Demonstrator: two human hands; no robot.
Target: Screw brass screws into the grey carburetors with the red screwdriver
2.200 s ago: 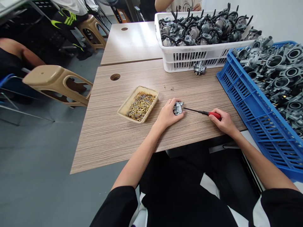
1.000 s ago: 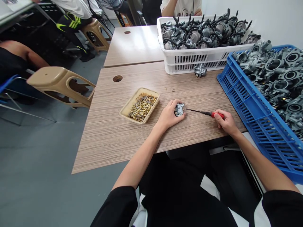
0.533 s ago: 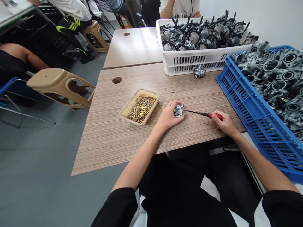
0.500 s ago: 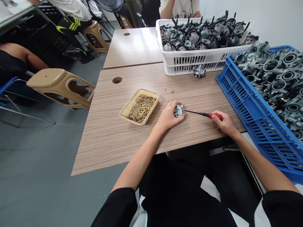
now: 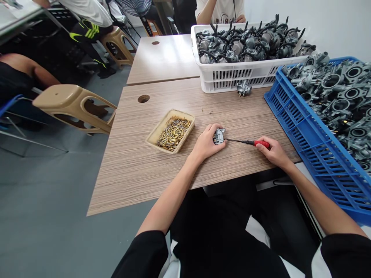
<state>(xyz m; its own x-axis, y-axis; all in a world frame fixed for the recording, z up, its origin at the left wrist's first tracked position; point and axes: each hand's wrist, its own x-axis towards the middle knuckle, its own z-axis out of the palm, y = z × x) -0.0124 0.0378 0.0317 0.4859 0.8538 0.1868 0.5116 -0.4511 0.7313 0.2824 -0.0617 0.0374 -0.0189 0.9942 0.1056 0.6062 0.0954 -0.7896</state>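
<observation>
A small grey metal part (image 5: 219, 136) lies on the wooden table (image 5: 130, 166), with my left hand (image 5: 205, 143) closed round its left side. My right hand (image 5: 274, 151) grips the red handle of a screwdriver (image 5: 261, 143). The thin shaft points left, and its tip meets the right side of the metal part. To the left of my left hand is a cream tray (image 5: 153, 138) of small brass-coloured pieces (image 5: 174, 133). Beyond the metal part, a few tiny pieces (image 5: 211, 112) lie loose on the table.
A white crate (image 5: 232, 73) of metal parts stands at the back, with one loose metal assembly (image 5: 244, 88) before it. A blue crate (image 5: 313, 127) full of metal castings is at the right. A person (image 5: 222, 11) sits across the table; others are at the left.
The screwdriver and my right hand have shifted slightly; the handle sits a little further left and lower, and the tip is lower on the part's right side. My left hand stays in place.
</observation>
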